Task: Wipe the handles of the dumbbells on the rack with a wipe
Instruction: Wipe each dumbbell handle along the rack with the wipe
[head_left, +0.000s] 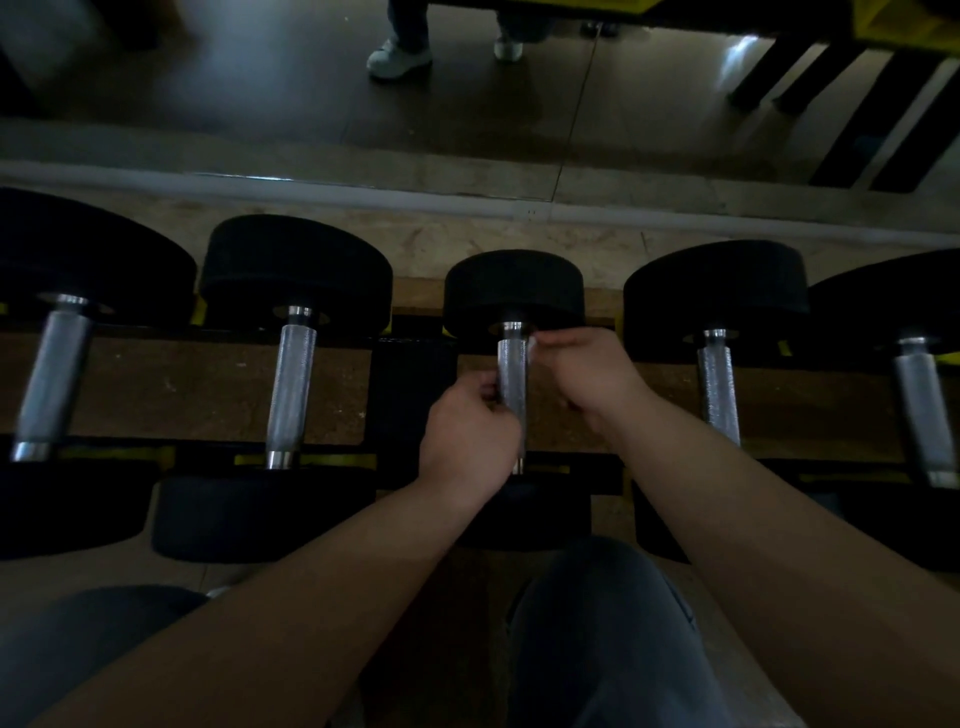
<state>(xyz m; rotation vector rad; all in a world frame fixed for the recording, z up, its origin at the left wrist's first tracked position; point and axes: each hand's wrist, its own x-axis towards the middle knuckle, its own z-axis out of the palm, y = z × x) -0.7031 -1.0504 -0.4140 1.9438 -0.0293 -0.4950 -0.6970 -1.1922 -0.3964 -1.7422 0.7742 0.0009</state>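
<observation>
— Five dumbbells (296, 270) racked; we work the middle handle (511, 379). Our right hand (587, 374) pinches the wipe (532, 344) at its far end.
— Our left hand (467, 441) curls beside it, grip unclear. We should wrap and twist fully.

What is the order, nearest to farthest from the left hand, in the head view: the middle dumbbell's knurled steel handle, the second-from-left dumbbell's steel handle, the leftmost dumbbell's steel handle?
1. Middle dumbbell's knurled steel handle, centre, touched by fingers of the left hand.
2. Second-from-left dumbbell's steel handle, next along the rack to the left.
3. Leftmost dumbbell's steel handle, at the frame's left edge.
</observation>
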